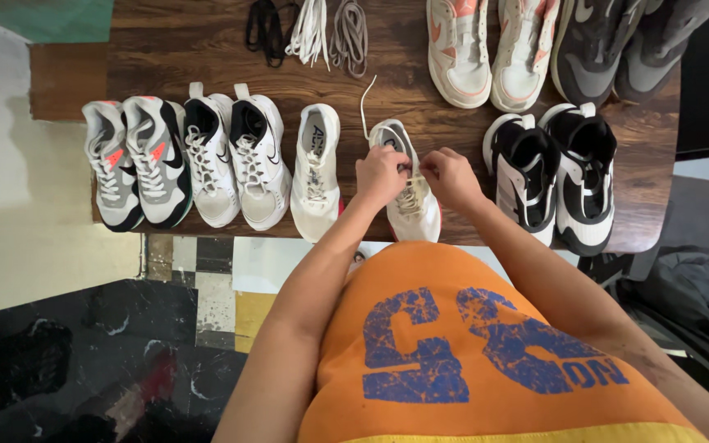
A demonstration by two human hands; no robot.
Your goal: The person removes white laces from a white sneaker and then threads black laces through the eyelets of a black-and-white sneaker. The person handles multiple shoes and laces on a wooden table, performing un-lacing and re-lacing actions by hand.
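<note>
Both hands meet over a white sneaker (414,201) that lies near the front edge of the wooden surface (420,102), toe pointing toward the person. The left hand (381,174) is clenched on the shoe's lace at the tongue, and the right hand (450,176) pinches the lace from the other side; the fingertips are so close together that it is hard to tell exactly which strand each one grips. A loose end of the white lace (364,107) curls up and away from the shoe across the wood.

Just to the left of this shoe lies its partner, another white sneaker (315,172), already laced. Further left stands a white pair with black lining (235,160), and beyond that a grey pair with orange marks (134,160) at the surface's left end. To the right, close by the right hand, is a black-and-white pair (555,176). Along the far edge lie three bundles of spare laces (309,33), black, white and grey, then a white-and-orange pair (490,49), and a dark grey pair (617,45) at the top right.

The person's forearms and orange shirt (469,344) cover the front edge of the surface below the shoe, hiding its toe. A dark marbled floor (84,344) shows at lower left.
</note>
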